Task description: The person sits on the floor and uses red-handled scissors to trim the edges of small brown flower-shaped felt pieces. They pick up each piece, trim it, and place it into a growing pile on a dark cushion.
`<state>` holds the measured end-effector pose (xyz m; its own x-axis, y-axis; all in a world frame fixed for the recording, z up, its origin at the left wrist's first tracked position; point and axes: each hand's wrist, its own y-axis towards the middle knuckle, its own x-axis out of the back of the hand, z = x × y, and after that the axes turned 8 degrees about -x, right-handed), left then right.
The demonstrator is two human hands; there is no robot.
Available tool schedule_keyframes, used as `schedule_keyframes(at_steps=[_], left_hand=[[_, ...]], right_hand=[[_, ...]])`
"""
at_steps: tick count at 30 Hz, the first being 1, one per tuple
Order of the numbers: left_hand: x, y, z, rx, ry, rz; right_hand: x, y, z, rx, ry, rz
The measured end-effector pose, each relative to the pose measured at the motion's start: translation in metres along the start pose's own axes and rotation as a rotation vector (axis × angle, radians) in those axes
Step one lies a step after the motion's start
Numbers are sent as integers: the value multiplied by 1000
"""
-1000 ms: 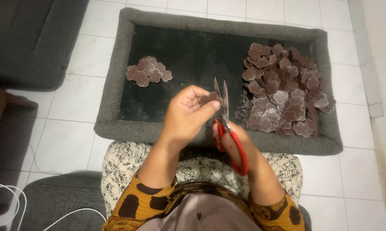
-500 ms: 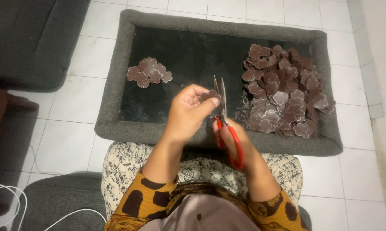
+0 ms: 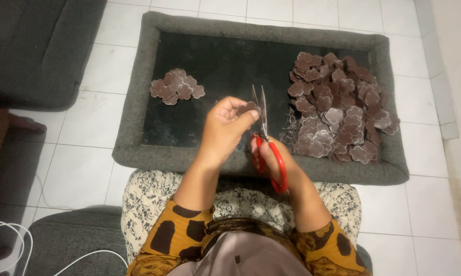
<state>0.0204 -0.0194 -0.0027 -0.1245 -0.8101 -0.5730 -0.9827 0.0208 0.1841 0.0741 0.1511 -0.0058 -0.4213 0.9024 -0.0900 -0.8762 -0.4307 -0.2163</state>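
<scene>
My left hand (image 3: 225, 130) pinches a small brown cloud-shaped piece (image 3: 249, 108) between thumb and fingers, over the near part of a dark mat. My right hand (image 3: 286, 168) grips red-handled scissors (image 3: 267, 143), blades pointing away from me, right beside that piece. A small cluster of the same brown pieces (image 3: 176, 86) lies on the mat's left side. A big heap of brown pieces (image 3: 339, 106) fills the mat's right side, some showing pale undersides.
The mat is black with a thick grey padded rim (image 3: 138, 102), lying on white floor tiles. Dark grey cushions sit at upper left (image 3: 31, 46) and lower left (image 3: 72, 240). White cables (image 3: 16, 245) curl at the bottom left. My patterned lap is below the hands.
Both hands stay in nearly the same place. The scissor blades have closed slightly against the brown piece, and my left fingers have turned it a little.
</scene>
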Motion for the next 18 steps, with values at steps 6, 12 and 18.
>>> schedule_keyframes(at_steps=[6, 12, 18], left_hand=[[2, 7, 7, -12, 40, -2], [3, 11, 9, -16, 30, -14], [4, 11, 7, -1, 62, -12]], right_hand=[[6, 10, -13, 27, 14, -36], [15, 16, -19, 18, -61, -90], [19, 16, -21, 16, -99, -106]])
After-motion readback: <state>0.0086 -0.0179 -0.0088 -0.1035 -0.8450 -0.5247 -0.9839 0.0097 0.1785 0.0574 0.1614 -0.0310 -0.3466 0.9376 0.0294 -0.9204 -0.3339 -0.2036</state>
